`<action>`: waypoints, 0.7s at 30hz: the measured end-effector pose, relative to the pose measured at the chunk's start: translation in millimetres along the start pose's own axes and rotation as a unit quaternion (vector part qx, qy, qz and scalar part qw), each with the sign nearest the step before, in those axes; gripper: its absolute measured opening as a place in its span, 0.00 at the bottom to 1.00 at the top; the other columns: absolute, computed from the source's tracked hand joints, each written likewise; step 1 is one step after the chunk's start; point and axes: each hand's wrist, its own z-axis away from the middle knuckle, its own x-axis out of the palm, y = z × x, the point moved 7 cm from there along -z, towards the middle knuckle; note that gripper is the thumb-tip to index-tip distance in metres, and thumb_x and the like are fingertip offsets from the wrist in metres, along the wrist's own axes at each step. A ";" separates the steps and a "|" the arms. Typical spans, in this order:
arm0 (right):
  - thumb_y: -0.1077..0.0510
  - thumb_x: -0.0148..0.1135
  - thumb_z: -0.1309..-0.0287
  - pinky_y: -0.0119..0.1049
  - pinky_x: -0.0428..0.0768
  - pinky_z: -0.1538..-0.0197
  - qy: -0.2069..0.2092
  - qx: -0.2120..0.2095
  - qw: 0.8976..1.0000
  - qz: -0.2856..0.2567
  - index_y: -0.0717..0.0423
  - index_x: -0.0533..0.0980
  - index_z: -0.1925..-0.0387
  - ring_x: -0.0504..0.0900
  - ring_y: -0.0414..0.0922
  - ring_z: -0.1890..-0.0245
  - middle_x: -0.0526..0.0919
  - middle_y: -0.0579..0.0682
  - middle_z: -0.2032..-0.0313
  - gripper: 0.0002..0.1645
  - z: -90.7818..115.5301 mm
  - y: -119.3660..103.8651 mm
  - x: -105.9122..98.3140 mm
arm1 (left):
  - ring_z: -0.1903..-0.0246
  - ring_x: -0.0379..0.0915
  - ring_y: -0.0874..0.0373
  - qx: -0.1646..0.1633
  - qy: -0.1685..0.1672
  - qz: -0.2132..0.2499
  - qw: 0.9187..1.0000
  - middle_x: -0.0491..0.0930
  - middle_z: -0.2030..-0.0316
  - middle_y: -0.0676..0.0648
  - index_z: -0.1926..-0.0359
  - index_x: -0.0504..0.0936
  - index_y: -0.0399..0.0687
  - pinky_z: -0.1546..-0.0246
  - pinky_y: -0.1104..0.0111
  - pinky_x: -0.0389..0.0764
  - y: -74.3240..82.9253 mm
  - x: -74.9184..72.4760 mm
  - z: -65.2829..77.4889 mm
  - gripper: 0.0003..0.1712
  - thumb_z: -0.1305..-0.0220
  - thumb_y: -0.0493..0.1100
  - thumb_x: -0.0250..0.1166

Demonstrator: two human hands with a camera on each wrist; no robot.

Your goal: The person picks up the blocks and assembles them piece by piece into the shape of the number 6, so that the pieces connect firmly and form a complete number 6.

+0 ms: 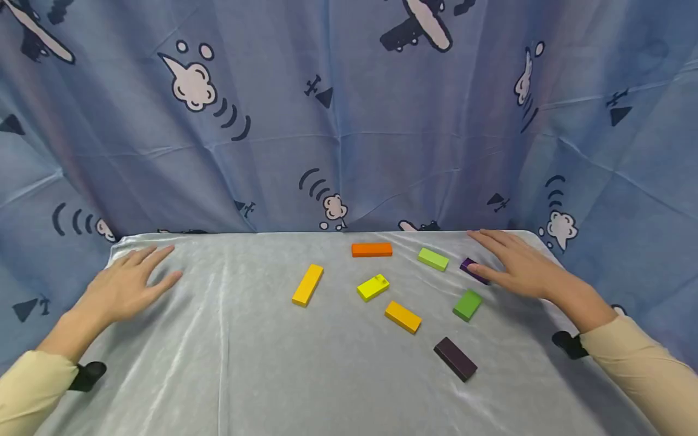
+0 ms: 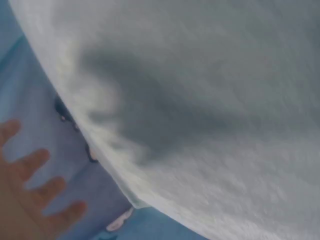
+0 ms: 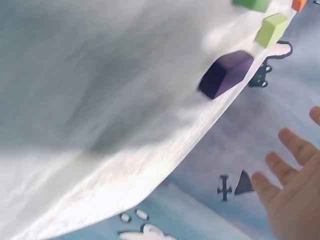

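My left hand (image 1: pixel 126 286) hovers over the left end of the cloth-covered table with its fingers spread, holding nothing. Over the far right side hangs my right hand (image 1: pixel 517 264), fingers extended; its thumb overlaps a dark purple block (image 1: pixel 475 270) in the head view. The right wrist view shows that purple block (image 3: pixel 226 74) apart from the hand (image 3: pixel 295 197). Near it lie a green block (image 1: pixel 468 305) and a light green block (image 1: pixel 433 259). Farther left are an orange block (image 1: pixel 372 250), a bright yellow block (image 1: pixel 373 287) and two amber blocks, one upright-angled (image 1: pixel 308 285), one slanted (image 1: pixel 403 317).
A very dark block (image 1: pixel 455 359) lies closest to the front, right of centre. Pale grey cloth (image 1: pixel 262 369) covers the table, creased at left. Behind its back edge hangs a blue curtain (image 1: pixel 283 121) printed with planes and clouds, which also runs along both sides.
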 end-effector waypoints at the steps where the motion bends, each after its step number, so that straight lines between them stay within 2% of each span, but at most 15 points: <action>1: 0.37 0.59 0.30 0.70 0.53 0.35 0.003 -0.008 1.000 -0.017 0.53 0.56 0.21 0.54 0.68 0.28 0.59 0.65 0.27 0.46 -4.0 -2.8 -0.7 | 0.36 0.55 0.22 0.009 0.008 0.011 1.000 0.59 0.31 0.25 0.23 0.60 0.42 0.46 0.29 0.59 4.0 -2.1 -1.2 0.42 0.25 0.66 0.51; 6: 0.42 0.62 0.30 0.66 0.68 0.41 0.006 -0.031 0.994 -0.102 0.58 0.61 0.24 0.70 0.64 0.37 0.69 0.64 0.33 0.42 -24.6 -15.5 0.9 | 0.42 0.68 0.27 0.038 0.016 0.087 0.995 0.71 0.38 0.27 0.28 0.65 0.36 0.49 0.35 0.69 25.0 -6.4 -3.9 0.39 0.26 0.60 0.58; 11: 0.46 0.66 0.31 0.60 0.75 0.45 0.027 -0.021 0.986 -0.163 0.59 0.67 0.29 0.77 0.61 0.45 0.76 0.64 0.40 0.37 -40.3 -21.3 2.0 | 0.49 0.77 0.34 0.064 0.013 0.169 0.983 0.78 0.45 0.32 0.30 0.69 0.39 0.52 0.41 0.75 44.5 -4.2 -6.2 0.36 0.28 0.56 0.64; 15: 0.49 0.68 0.33 0.58 0.77 0.47 0.042 -0.016 0.978 -0.206 0.58 0.71 0.31 0.79 0.58 0.47 0.78 0.63 0.43 0.34 -50.2 -27.2 5.3 | 0.49 0.79 0.38 0.065 0.001 0.233 0.970 0.80 0.45 0.35 0.30 0.70 0.42 0.53 0.47 0.79 57.1 0.2 -10.1 0.34 0.29 0.54 0.66; 21: 0.52 0.69 0.34 0.56 0.78 0.47 0.043 -0.012 0.958 -0.283 0.57 0.72 0.32 0.79 0.57 0.47 0.77 0.63 0.43 0.32 -63.5 -38.6 13.2 | 0.49 0.79 0.44 0.067 0.001 0.321 0.945 0.81 0.46 0.39 0.31 0.72 0.47 0.52 0.52 0.80 83.2 7.7 -26.9 0.32 0.31 0.51 0.69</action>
